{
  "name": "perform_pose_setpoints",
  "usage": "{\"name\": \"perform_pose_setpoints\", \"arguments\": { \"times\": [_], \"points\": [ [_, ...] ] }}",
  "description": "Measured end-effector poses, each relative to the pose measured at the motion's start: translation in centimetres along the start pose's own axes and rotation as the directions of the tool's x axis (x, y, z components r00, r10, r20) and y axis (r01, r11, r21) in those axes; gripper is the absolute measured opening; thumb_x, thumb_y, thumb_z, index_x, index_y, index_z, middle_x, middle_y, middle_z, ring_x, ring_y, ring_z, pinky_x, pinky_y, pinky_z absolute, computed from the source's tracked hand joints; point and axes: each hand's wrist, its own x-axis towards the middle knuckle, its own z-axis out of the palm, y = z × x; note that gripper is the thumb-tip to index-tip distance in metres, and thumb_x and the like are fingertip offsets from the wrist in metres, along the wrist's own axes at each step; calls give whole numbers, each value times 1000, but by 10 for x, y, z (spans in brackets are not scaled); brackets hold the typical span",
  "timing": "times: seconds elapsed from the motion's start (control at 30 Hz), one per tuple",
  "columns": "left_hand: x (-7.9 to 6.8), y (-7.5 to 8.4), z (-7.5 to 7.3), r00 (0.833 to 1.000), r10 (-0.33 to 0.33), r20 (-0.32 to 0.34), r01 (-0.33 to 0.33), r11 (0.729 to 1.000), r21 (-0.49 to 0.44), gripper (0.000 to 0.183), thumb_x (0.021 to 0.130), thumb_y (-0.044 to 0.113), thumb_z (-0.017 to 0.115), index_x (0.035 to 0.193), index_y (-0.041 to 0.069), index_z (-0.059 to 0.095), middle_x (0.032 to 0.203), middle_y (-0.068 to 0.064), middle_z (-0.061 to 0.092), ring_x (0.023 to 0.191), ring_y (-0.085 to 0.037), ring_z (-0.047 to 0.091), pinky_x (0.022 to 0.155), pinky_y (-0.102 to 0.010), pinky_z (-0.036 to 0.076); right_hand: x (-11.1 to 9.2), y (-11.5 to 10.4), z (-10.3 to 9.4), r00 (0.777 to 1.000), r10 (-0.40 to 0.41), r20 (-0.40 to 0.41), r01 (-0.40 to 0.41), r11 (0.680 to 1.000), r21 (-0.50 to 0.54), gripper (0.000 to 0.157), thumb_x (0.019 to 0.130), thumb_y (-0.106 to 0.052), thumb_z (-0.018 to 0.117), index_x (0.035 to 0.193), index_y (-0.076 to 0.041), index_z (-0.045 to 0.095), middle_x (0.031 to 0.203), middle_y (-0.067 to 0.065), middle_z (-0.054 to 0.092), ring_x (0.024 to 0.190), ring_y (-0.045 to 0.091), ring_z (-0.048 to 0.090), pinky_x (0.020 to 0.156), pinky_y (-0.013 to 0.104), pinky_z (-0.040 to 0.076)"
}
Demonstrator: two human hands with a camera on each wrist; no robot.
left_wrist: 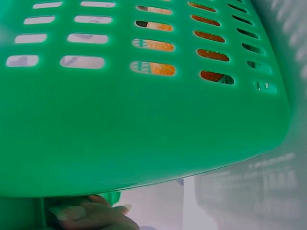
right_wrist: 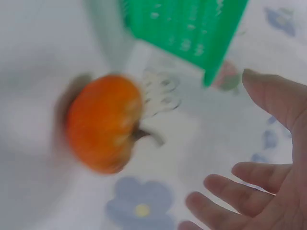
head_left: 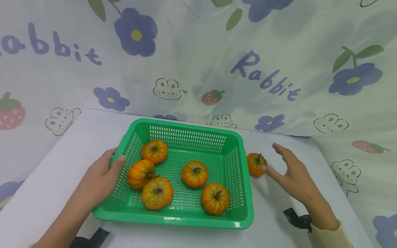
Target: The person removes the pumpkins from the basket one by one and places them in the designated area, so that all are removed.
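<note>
A green plastic basket (head_left: 173, 222) stands on the white table with several small orange pumpkins in it, among them one pumpkin (head_left: 194, 174) near its middle. My left hand (head_left: 100, 181) grips the basket's left rim, thumb on top. In the left wrist view, fingers (left_wrist: 96, 215) curl at the rim beside the slotted basket wall (left_wrist: 144, 129). Outside the basket on the right sits a lone pumpkin (head_left: 256, 165) with a brown stem. Close to its right side, my right hand (head_left: 293, 177) has thumb and fingers spread apart, holding nothing. The right wrist view shows that pumpkin (right_wrist: 105, 124) apart from the fingers.
A white tabletop (head_left: 270, 213) carries the basket. Behind and beside it hangs a pale cloth (head_left: 192, 51) printed with flowers, rabbits and strawberries. Black straps (head_left: 297, 219) are at both wrists.
</note>
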Motion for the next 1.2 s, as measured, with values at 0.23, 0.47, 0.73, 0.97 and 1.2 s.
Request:
{"name": "perform_pose_setpoints", "arguments": {
  "times": [0.23,0.47,0.73,0.97,1.2],
  "points": [
    [0,1,0,1000,1,0,-1,1000,-12,68,115,40,31,159,-11,24,123,-35,61,82,-26,67,60,-40,59,-9,-37,-6,994,-109,-3,109,994,27,103,85,-41,89,166,-19,29,164,15,37,147,46,37,102,75,40],
    [1,0,-1,1000,7,2,-7,1000,-17,68,115,41,31,159,-10,23,124,-35,60,81,-26,68,59,-39,59,-19,-71,12,940,-321,117,313,946,83,113,80,-53,88,168,-24,22,169,4,31,151,31,36,111,60,42],
    [0,0,1,1000,4,3,-4,1000,-30,68,115,40,32,159,-10,24,123,-35,60,80,-25,68,59,-39,59,-19,-88,34,881,-415,225,412,909,65,111,80,-54,89,167,-26,25,171,-4,25,153,23,33,112,54,43],
    [0,1,2,1000,5,4,-5,1000,-22,67,115,39,32,159,-11,25,123,-34,60,81,-26,67,60,-39,59,-15,-94,41,858,-434,276,440,897,42,110,80,-60,86,167,-27,26,171,-6,24,153,23,33,114,53,42],
    [1,0,0,1000,-3,9,3,1000,-7,68,115,41,31,159,-10,24,124,-34,60,82,-26,67,61,-39,58,-7,-104,50,820,-463,337,495,869,-11,98,86,-62,80,163,-18,38,166,0,37,149,22,39,116,51,40]
  ]
}}
